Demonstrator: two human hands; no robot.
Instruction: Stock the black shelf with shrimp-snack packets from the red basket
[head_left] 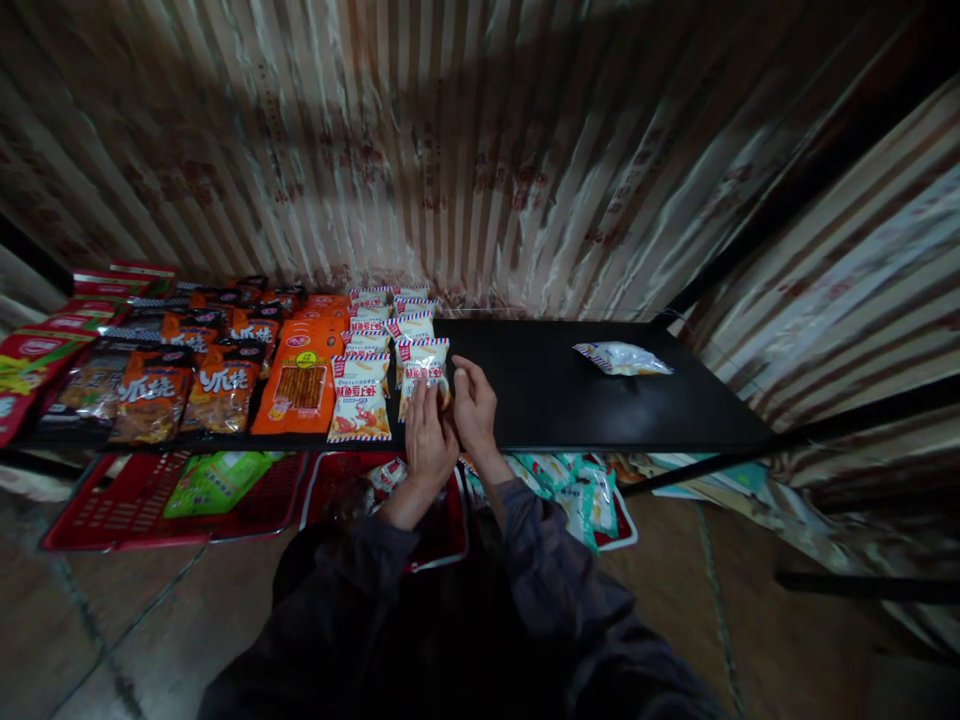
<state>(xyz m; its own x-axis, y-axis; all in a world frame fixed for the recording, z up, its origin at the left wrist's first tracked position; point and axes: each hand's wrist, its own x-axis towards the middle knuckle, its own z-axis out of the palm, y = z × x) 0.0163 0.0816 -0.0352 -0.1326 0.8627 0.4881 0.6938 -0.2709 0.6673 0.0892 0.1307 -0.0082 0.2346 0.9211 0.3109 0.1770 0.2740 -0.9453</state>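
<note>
On the black shelf [592, 415], white snack bags with red lettering stand in two columns. My left hand [430, 440] lies with outstretched fingers over the lower part of the front bag [423, 362] in the right column. Beside that bag's right edge is my right hand [475, 402], its fingers extended and slightly curved, close to my left hand. Neither hand is wrapped round anything. Another white bag [360, 398] fronts the left column. One more white bag [624, 358] lies flat by itself farther right on the shelf.
Left of the white bags are orange packets [298, 375], black-and-orange bags [221, 385] and red bags [34, 370]. Below the shelf, red baskets [112, 545] hold a green bag [217, 482] and teal packets [592, 495]. A dark metal bar [847, 415] runs at the right.
</note>
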